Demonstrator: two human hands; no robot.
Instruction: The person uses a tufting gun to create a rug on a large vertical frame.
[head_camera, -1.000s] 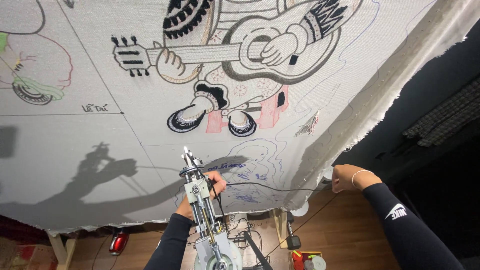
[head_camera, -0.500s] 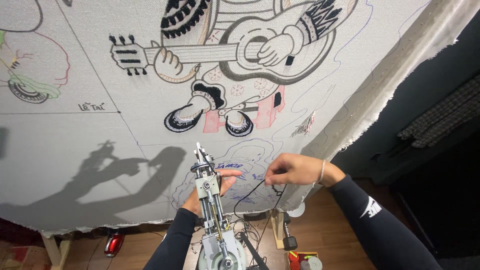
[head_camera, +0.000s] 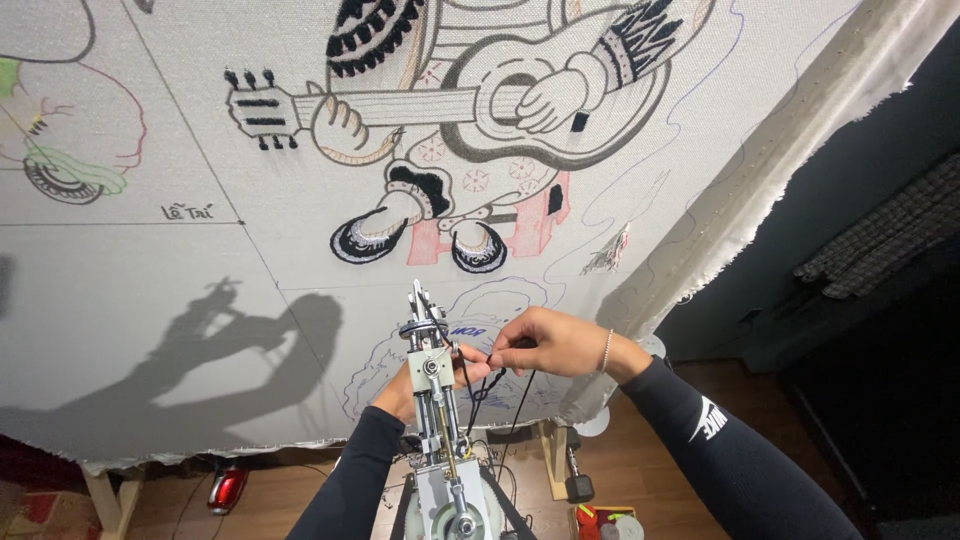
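Beside the tufting gun (head_camera: 437, 400), right hand (head_camera: 545, 343) now closer, pinching yarn (head_camera: 480, 385).

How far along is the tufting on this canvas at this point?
Done: black patches fill the shoes and parts of the guitar player on the canvas. In hand: the left hand steadies the tufting gun while the right hand pinches black yarn beside it. Left: most of the figure, and the blue sketch beneath, are only outlines.

Single head-worn view, near, apparently facing the stretched canvas (head_camera: 200, 260).
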